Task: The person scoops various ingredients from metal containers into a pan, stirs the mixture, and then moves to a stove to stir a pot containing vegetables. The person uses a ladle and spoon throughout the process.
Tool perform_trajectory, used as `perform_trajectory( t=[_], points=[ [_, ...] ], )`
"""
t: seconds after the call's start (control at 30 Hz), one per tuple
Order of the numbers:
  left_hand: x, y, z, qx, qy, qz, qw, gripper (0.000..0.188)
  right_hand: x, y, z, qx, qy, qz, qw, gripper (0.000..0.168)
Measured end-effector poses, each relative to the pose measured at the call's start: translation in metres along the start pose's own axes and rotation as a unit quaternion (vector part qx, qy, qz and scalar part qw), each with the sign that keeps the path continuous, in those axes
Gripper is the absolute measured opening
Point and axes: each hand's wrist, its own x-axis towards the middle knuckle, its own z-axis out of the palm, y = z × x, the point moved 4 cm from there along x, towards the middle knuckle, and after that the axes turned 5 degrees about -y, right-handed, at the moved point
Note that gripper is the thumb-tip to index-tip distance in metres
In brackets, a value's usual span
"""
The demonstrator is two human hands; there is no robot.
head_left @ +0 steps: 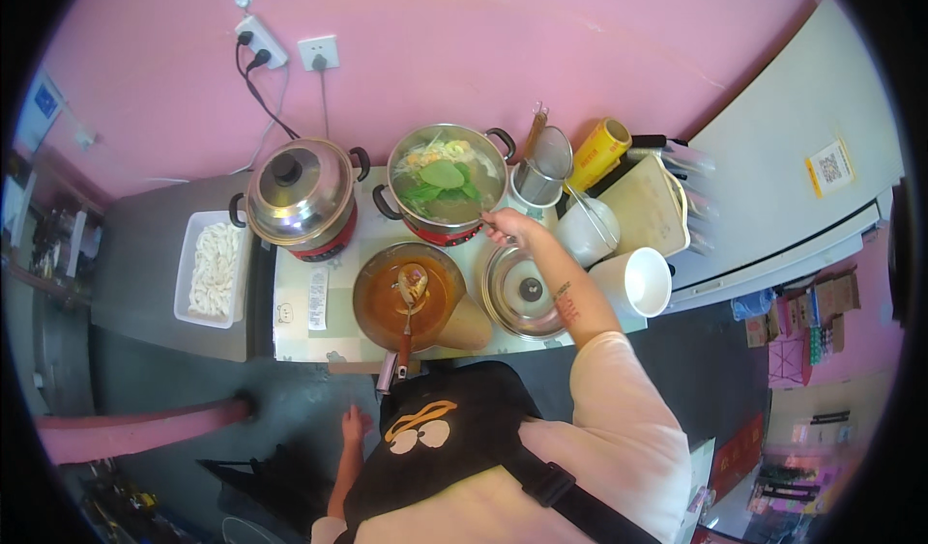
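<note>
My right hand is at the near right rim of a steel pot, its fingers closed on what looks like a thin utensil handle, mostly hidden. Inside the pot, green leaves and pale shredded vegetables lie in cloudy broth. Low at my left side hangs my left hand, slightly blurred, with nothing visible in it. Between me and the pot is a pan of orange-brown sauce. A ladle with a wooden grip rests across it.
A lidded pot stands at left, near a plastic tub of white noodles. Right of the pan lies a glass lid. Further right are mesh strainers, a wrap roll, white containers and a refrigerator.
</note>
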Motion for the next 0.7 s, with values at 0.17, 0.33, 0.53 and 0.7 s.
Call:
perform_trajectory(
  t=[0.17, 0.33, 0.53, 0.7],
  points=[
    [0.004, -0.155, -0.079, 0.629, 0.032, 0.207, 0.749, 0.033, -0.040, -0.053, -0.048, -0.393, -0.004, 0.032, 0.919, 0.037],
    [-0.017, -0.174, -0.084, 0.512, -0.018, 0.089, 0.854, 0.032, -0.089, -0.113, -0.043, -0.704, 0.085, -0.061, 0.703, 0.029],
    [-0.010, -0.110, -0.057, 0.455, -0.031, 0.114, 0.883, 0.031, -0.148, -0.145, -0.031, -0.699, 0.211, -0.094, 0.677, 0.022],
    [-0.015, -0.045, -0.006, 0.356, -0.010, 0.109, 0.928, 0.033, -0.126, -0.129, -0.039, -0.671, 0.282, -0.195, 0.657, 0.017]
  ],
)
